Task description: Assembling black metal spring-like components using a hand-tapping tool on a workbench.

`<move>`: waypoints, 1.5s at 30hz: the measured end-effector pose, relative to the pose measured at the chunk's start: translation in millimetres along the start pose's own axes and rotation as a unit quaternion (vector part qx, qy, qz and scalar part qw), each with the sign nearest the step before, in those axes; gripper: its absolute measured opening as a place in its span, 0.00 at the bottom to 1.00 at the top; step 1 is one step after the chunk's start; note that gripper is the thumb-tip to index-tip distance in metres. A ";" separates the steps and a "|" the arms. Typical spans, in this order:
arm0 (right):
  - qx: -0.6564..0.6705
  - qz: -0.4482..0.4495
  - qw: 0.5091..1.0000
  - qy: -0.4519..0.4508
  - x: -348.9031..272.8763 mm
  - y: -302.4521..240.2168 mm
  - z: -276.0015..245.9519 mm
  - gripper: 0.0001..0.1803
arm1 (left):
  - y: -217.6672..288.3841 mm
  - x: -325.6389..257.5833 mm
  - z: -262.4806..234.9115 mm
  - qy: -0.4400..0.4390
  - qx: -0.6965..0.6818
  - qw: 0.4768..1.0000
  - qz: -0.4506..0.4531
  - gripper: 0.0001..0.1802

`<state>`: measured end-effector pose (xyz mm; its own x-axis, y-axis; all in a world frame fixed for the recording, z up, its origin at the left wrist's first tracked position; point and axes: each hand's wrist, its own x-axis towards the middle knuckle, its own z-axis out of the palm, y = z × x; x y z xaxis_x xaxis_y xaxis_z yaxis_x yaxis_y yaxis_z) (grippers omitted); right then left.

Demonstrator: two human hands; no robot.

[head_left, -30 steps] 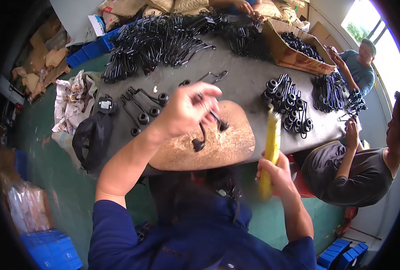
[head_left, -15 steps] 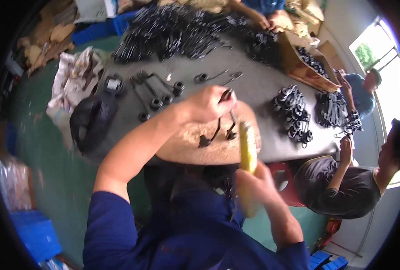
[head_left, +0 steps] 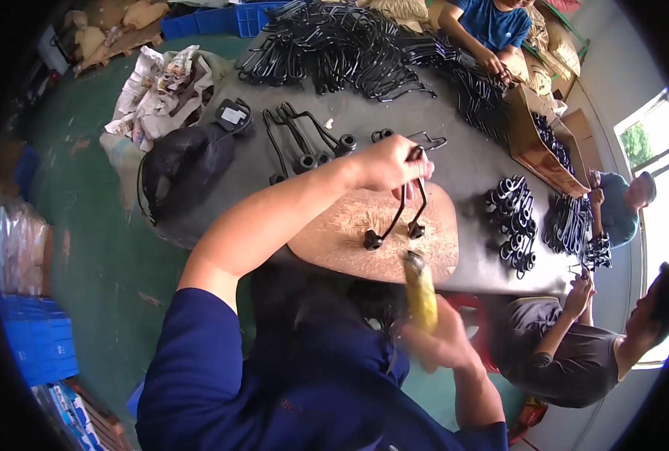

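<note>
Left grip (head_left: 393,165): is holding a bent black rod (head_left: 424,198) (above a tan wooden board (head_left: 334,242))
Right grip (head_left: 441,337): is clutching a yellow stick-shaped tool (head_left: 421,297)

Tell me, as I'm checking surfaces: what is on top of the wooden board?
A bent black rod, gripped by the left hand, appears to rest its ends on the board. The forearm hides its upper left edge.
</note>
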<state>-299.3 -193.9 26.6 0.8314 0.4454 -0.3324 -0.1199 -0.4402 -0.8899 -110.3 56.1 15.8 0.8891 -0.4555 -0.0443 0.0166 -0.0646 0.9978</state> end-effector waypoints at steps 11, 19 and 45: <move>0.176 0.136 0.939 0.262 37.0 79.5 -72.3 0.08 | -12.0 -33.9 -181.8 0.327 -0.123 0.937 -0.014 0.16; 0.234 0.092 0.941 0.227 37.1 95.7 -84.7 0.09 | -55.9 -49.3 -212.0 0.280 -0.141 0.936 -0.159 0.16; 0.263 0.064 0.927 0.258 39.1 101.2 -76.2 0.09 | 30.5 39.6 49.5 0.142 0.087 0.986 -0.004 0.33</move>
<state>-237.6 -280.4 -52.6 0.9249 -0.0772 -0.3723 -0.3704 0.0379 -0.9281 -97.2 -7.9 42.0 0.9819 -0.1888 -0.0120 -0.0322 -0.2295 0.9728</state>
